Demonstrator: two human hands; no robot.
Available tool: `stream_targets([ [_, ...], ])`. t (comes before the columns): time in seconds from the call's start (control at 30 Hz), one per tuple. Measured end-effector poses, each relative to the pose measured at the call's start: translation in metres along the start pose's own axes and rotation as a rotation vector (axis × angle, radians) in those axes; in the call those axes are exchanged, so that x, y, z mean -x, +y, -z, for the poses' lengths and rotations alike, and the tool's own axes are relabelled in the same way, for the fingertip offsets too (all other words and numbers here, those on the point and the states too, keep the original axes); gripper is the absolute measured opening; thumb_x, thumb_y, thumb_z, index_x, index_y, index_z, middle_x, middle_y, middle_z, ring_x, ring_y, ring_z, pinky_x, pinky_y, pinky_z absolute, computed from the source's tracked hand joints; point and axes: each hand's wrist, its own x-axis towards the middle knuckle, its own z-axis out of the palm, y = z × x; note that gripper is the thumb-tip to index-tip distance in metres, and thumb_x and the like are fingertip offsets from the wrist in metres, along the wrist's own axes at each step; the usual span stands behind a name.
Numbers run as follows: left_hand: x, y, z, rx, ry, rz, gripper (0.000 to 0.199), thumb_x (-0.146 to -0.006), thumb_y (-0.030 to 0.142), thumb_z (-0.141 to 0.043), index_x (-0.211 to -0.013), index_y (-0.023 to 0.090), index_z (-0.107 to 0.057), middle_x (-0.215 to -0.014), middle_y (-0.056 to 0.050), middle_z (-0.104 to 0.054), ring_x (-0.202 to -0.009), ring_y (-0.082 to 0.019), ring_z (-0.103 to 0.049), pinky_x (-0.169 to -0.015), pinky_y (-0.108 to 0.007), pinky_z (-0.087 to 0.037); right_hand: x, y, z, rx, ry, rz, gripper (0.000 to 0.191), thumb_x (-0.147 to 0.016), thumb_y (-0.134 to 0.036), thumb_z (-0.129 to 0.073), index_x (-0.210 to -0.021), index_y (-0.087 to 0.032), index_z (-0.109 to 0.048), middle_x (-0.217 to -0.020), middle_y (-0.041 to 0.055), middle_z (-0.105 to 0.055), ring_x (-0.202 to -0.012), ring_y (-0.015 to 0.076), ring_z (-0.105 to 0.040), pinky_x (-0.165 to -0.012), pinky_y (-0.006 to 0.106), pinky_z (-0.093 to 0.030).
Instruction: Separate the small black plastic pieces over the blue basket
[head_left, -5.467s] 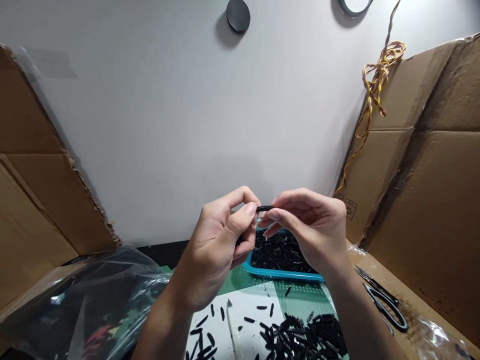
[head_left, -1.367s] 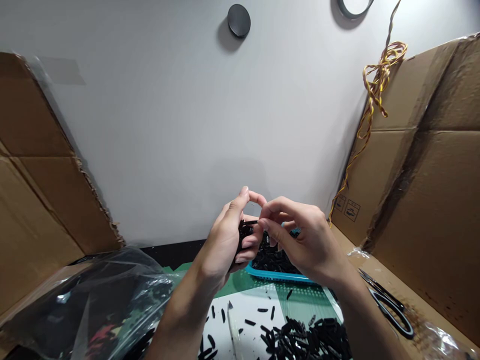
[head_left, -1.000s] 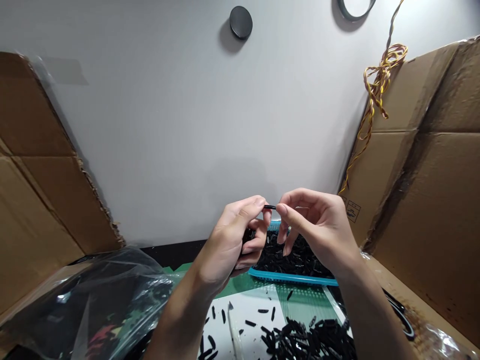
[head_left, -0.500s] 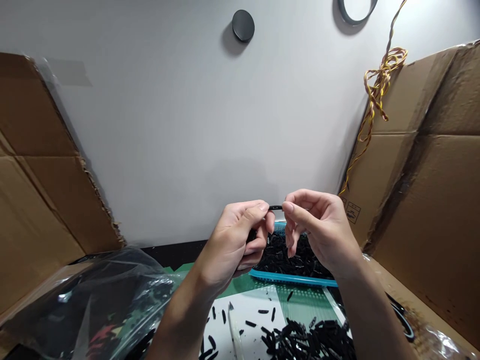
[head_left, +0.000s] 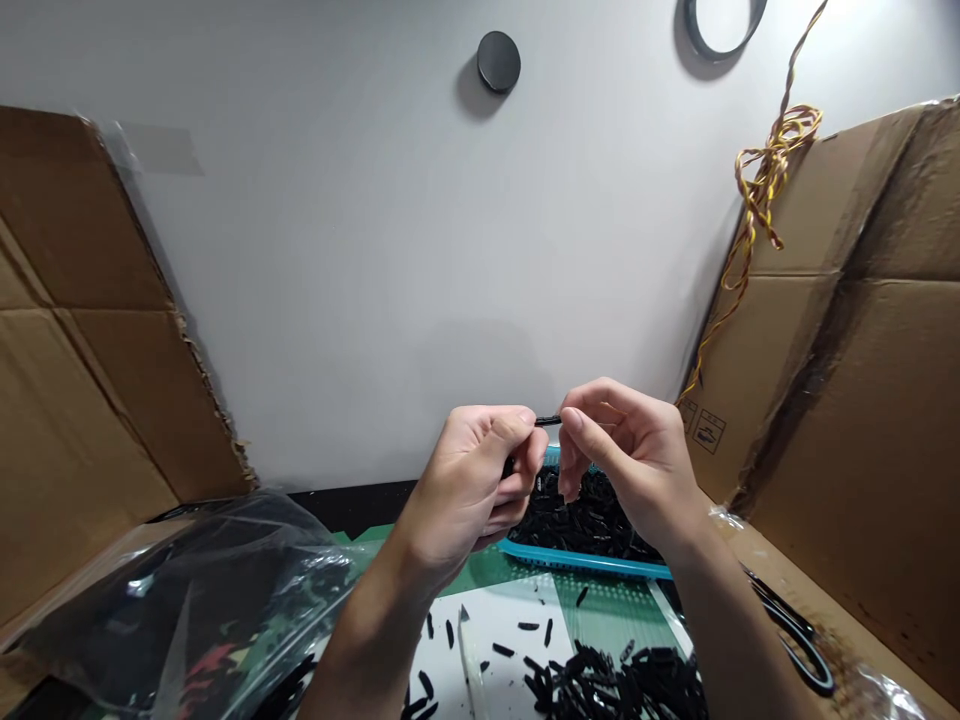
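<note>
A small, slim black piece (head_left: 548,421) is pinched at both ends, held up in front of the grey wall. My left hand (head_left: 487,470) grips its left end between thumb and forefinger, the other fingers curled; something dark shows inside that palm. My right hand (head_left: 626,450) pinches the right end with thumb and forefinger. Behind and below the hands stands a blue basket (head_left: 585,558) full of similar black pieces. A heap of black pieces (head_left: 615,680) lies nearer me, with several loose ones on a white sheet (head_left: 517,600).
A white pen-like tool (head_left: 472,660) rests on the sheet over a green mat (head_left: 480,570). Clear plastic bags (head_left: 225,590) lie at left. Scissors (head_left: 795,635) lie at right. Cardboard panels (head_left: 90,350) stand on both sides. Twisted yellow-brown wire (head_left: 765,175) hangs at upper right.
The right hand has shifted slightly left, and the black piece has turned a little between the fingers. The view has moved slightly, showing more of the scissors.
</note>
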Motion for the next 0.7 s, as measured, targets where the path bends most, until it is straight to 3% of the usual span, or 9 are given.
stream_targets([
  [0.5, -0.0005, 0.0009, -0.0012, 0.020, -0.092, -0.001, 0.037, -0.105, 0.043, -0.058, -0.076, 0.020, -0.055, -0.049, 0.010, -0.035, -0.037, -0.003, -0.016, -0.032, -0.011, -0.017, 0.0001, 0.0005, -0.0051, -0.111, 0.043, -0.010, 0.021, -0.098, -0.033, -0.079, -0.085, -0.019, -0.071, -0.063, -0.0026, -0.069, -0.044, 0.0106, -0.064, -0.044, 0.023, -0.060],
  [0.7, -0.0002, 0.0010, -0.0013, 0.002, -0.071, -0.012, 0.041, -0.106, 0.046, -0.056, -0.075, 0.020, -0.055, -0.049, 0.010, -0.034, -0.037, -0.003, -0.016, -0.032, -0.013, -0.016, -0.0013, -0.0013, -0.0067, -0.086, 0.066, -0.018, 0.022, -0.095, -0.031, -0.082, -0.081, -0.019, -0.071, -0.060, -0.0031, -0.068, -0.042, 0.0107, -0.065, -0.041, 0.022, -0.059],
])
